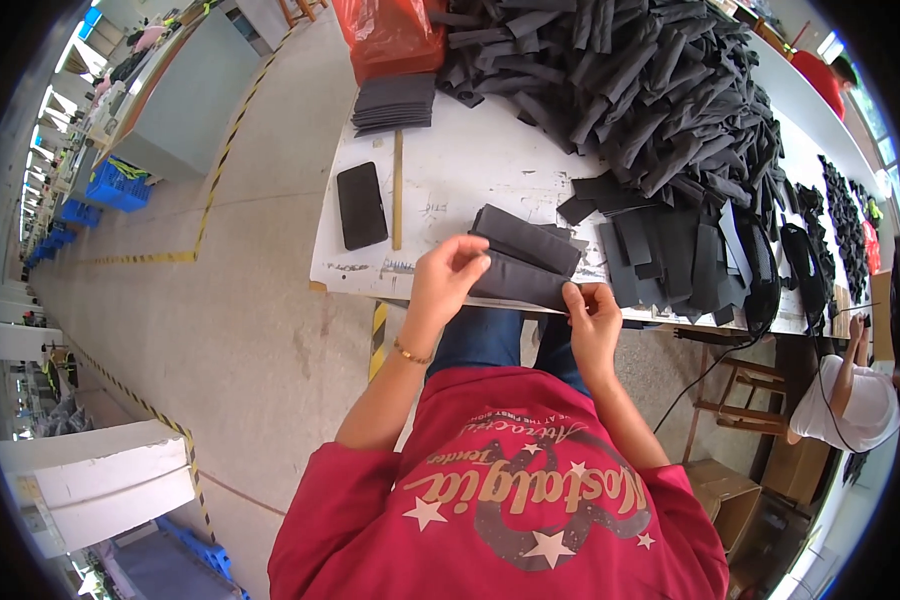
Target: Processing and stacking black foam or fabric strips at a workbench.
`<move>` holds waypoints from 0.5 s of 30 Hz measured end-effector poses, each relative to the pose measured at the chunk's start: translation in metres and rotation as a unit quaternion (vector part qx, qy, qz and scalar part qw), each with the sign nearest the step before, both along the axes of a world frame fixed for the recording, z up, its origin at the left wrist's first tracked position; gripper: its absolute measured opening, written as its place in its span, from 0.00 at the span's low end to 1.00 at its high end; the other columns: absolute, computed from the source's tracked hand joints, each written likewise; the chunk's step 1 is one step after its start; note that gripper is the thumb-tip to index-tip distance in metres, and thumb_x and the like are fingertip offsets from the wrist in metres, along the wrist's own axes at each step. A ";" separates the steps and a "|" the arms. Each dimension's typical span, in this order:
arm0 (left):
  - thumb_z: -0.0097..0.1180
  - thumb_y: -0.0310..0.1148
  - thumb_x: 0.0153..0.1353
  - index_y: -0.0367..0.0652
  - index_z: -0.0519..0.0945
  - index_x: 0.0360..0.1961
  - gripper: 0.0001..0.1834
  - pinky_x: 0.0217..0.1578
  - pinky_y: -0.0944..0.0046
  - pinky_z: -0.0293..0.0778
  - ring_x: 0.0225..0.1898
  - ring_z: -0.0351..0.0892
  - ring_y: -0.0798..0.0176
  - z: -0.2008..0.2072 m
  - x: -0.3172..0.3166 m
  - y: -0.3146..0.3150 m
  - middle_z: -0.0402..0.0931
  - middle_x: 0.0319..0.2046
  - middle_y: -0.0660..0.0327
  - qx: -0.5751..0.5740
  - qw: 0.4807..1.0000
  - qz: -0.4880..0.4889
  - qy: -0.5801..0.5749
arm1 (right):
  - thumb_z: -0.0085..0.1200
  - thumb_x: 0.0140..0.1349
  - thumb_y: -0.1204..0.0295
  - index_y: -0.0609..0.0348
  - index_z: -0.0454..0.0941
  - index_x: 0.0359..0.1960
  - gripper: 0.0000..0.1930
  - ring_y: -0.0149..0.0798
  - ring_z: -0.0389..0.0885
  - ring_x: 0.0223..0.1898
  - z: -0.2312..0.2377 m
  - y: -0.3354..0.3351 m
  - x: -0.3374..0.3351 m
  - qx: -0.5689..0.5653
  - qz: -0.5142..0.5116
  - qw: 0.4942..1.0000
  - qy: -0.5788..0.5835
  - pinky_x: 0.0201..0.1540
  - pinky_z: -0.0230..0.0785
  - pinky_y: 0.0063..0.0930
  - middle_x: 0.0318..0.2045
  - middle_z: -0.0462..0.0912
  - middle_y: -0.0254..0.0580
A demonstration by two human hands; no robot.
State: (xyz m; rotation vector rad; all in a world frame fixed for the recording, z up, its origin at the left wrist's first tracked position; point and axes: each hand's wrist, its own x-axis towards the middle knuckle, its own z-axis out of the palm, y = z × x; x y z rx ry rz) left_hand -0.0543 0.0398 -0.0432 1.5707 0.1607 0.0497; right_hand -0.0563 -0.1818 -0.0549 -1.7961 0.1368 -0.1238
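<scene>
My left hand pinches the near left end of a small stack of dark grey fabric strips at the front edge of the white worktable. My right hand grips the lower right corner of the same stack. The strips lie angled, partly over the table edge above my lap. More flat dark strips lie just to the right of my hands.
A big heap of dark fabric pieces covers the far table. A black phone and a wooden ruler lie left, a neat strip stack behind. Orange bag beyond. Another person sits at right.
</scene>
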 end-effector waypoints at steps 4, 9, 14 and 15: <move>0.63 0.24 0.55 0.39 0.81 0.37 0.08 0.33 0.69 0.72 0.28 0.74 0.69 -0.024 0.018 -0.008 0.76 0.28 0.63 0.175 0.981 0.054 -0.070 | 0.65 0.57 0.65 0.67 0.77 0.30 0.15 0.27 0.66 0.21 -0.017 0.002 0.017 -0.094 0.000 0.993 0.067 0.25 0.62 0.27 0.18 0.73 0.35; 0.64 0.24 0.52 0.41 0.81 0.31 0.06 0.32 0.63 0.73 0.29 0.74 0.61 -0.012 0.023 -0.013 0.74 0.30 0.60 0.313 0.918 0.170 -0.176 | 0.63 0.59 0.69 0.66 0.75 0.27 0.12 0.26 0.66 0.22 -0.013 -0.002 0.022 -0.128 -0.039 0.991 0.000 0.25 0.61 0.24 0.20 0.72 0.34; 0.62 0.26 0.55 0.40 0.81 0.33 0.04 0.31 0.65 0.73 0.29 0.77 0.63 0.027 0.100 -0.012 0.77 0.28 0.59 0.251 0.946 0.112 -0.170 | 0.59 0.59 0.72 0.62 0.77 0.32 0.06 0.43 0.77 0.26 -0.007 -0.070 0.072 -0.323 -0.053 0.935 -0.136 0.30 0.69 0.34 0.26 0.77 0.45; 0.62 0.26 0.56 0.39 0.81 0.33 0.04 0.30 0.66 0.73 0.28 0.78 0.64 0.021 0.126 -0.009 0.78 0.27 0.59 0.235 0.951 0.104 -0.172 | 0.59 0.59 0.71 0.61 0.77 0.34 0.07 0.46 0.77 0.29 -0.014 -0.078 0.082 -0.366 -0.043 0.919 -0.142 0.31 0.70 0.36 0.28 0.77 0.45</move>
